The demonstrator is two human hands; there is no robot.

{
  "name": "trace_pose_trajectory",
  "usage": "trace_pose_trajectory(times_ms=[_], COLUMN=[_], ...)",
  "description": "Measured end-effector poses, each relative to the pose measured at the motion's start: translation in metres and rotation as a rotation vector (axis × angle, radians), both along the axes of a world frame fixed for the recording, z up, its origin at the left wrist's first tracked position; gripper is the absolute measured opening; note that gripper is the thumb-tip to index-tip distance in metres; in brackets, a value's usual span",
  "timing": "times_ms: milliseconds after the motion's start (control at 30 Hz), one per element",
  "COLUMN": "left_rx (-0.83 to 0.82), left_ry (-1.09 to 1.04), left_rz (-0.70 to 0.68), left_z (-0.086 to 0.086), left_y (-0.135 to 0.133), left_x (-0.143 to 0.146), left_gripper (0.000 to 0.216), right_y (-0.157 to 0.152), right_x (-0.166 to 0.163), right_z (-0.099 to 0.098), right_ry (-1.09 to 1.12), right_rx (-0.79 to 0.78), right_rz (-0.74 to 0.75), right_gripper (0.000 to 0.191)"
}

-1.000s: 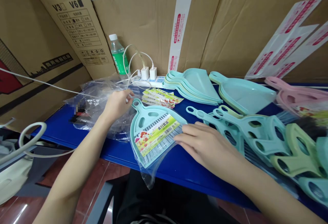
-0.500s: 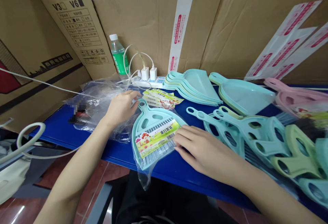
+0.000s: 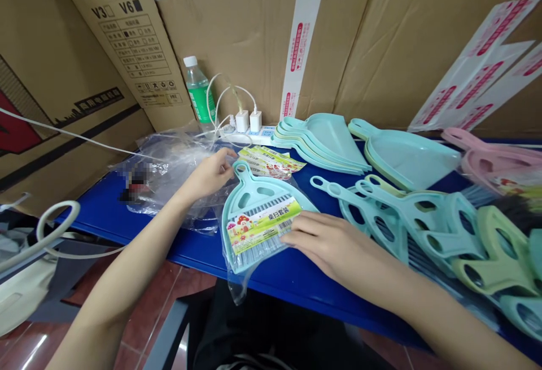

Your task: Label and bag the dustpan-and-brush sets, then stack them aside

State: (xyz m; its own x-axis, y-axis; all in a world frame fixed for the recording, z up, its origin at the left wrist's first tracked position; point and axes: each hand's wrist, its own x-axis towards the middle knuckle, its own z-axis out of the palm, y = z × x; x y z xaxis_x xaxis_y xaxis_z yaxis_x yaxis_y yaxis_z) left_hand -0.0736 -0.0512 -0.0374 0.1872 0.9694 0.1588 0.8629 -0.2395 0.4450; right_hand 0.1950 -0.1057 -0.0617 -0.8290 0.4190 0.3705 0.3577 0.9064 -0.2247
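Note:
A light-blue dustpan with a matching brush lies in a clear plastic bag, handle pointing away from me. Across the brush bristles sits a yellow-green printed label card. My left hand is beside the dustpan handle, its fingers curled in a pinch on the bag's mouth. At the dustpan's right side, my right hand is closed on the bagged set, fingertips at the card's edge. Further loose label cards lie just behind the handle.
Crumpled clear bags lie on the left of the blue table. Behind are stacked dustpans, a power strip and a bottle. Several loose brushes and a bagged pink set fill the right.
My left hand has shifted slightly up and right by the bag's mouth. My right fingers have slid slightly left along the set's edge. The view has tilted a little.

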Motion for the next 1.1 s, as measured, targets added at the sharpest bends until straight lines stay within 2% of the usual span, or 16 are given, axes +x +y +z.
trace_pose_trajectory(times_ms=[200,600,767,867,933,1033,1100], left_rx=[0.01,-0.063,0.076,0.163,0.117,-0.099,-0.206], left_ry=[-0.094,-0.265,-0.144,-0.057,-0.018,0.05,0.098], left_rz=[-0.029,-0.269,-0.314,-0.391,-0.504,-0.729,-0.813], left_z=[-0.003,-0.006,0.002,0.013,0.019,0.022,0.02], left_y=[0.001,-0.002,-0.012,-0.023,-0.032,-0.042,-0.046], left_x=[0.005,0.015,0.018,0.02,0.024,0.031,0.034], left_gripper=[0.009,0.015,0.021,0.013,0.01,0.007,0.007], right_y=[-0.002,0.0,0.001,0.0,0.0,-0.002,-0.003], right_x=[-0.001,-0.005,-0.007,-0.007,-0.006,-0.006,-0.006], right_z=[-0.001,-0.004,-0.008,-0.009,-0.009,-0.006,-0.004], right_ry=[-0.025,0.022,0.026,-0.013,-0.041,-0.073,-0.089], right_rx=[0.001,0.127,0.18,0.171,0.143,0.091,0.04], right_rz=[-0.014,-0.006,-0.035,-0.072,-0.089,-0.104,-0.115], right_gripper=[0.03,0.03,0.024,0.018,0.013,0.007,0.006])
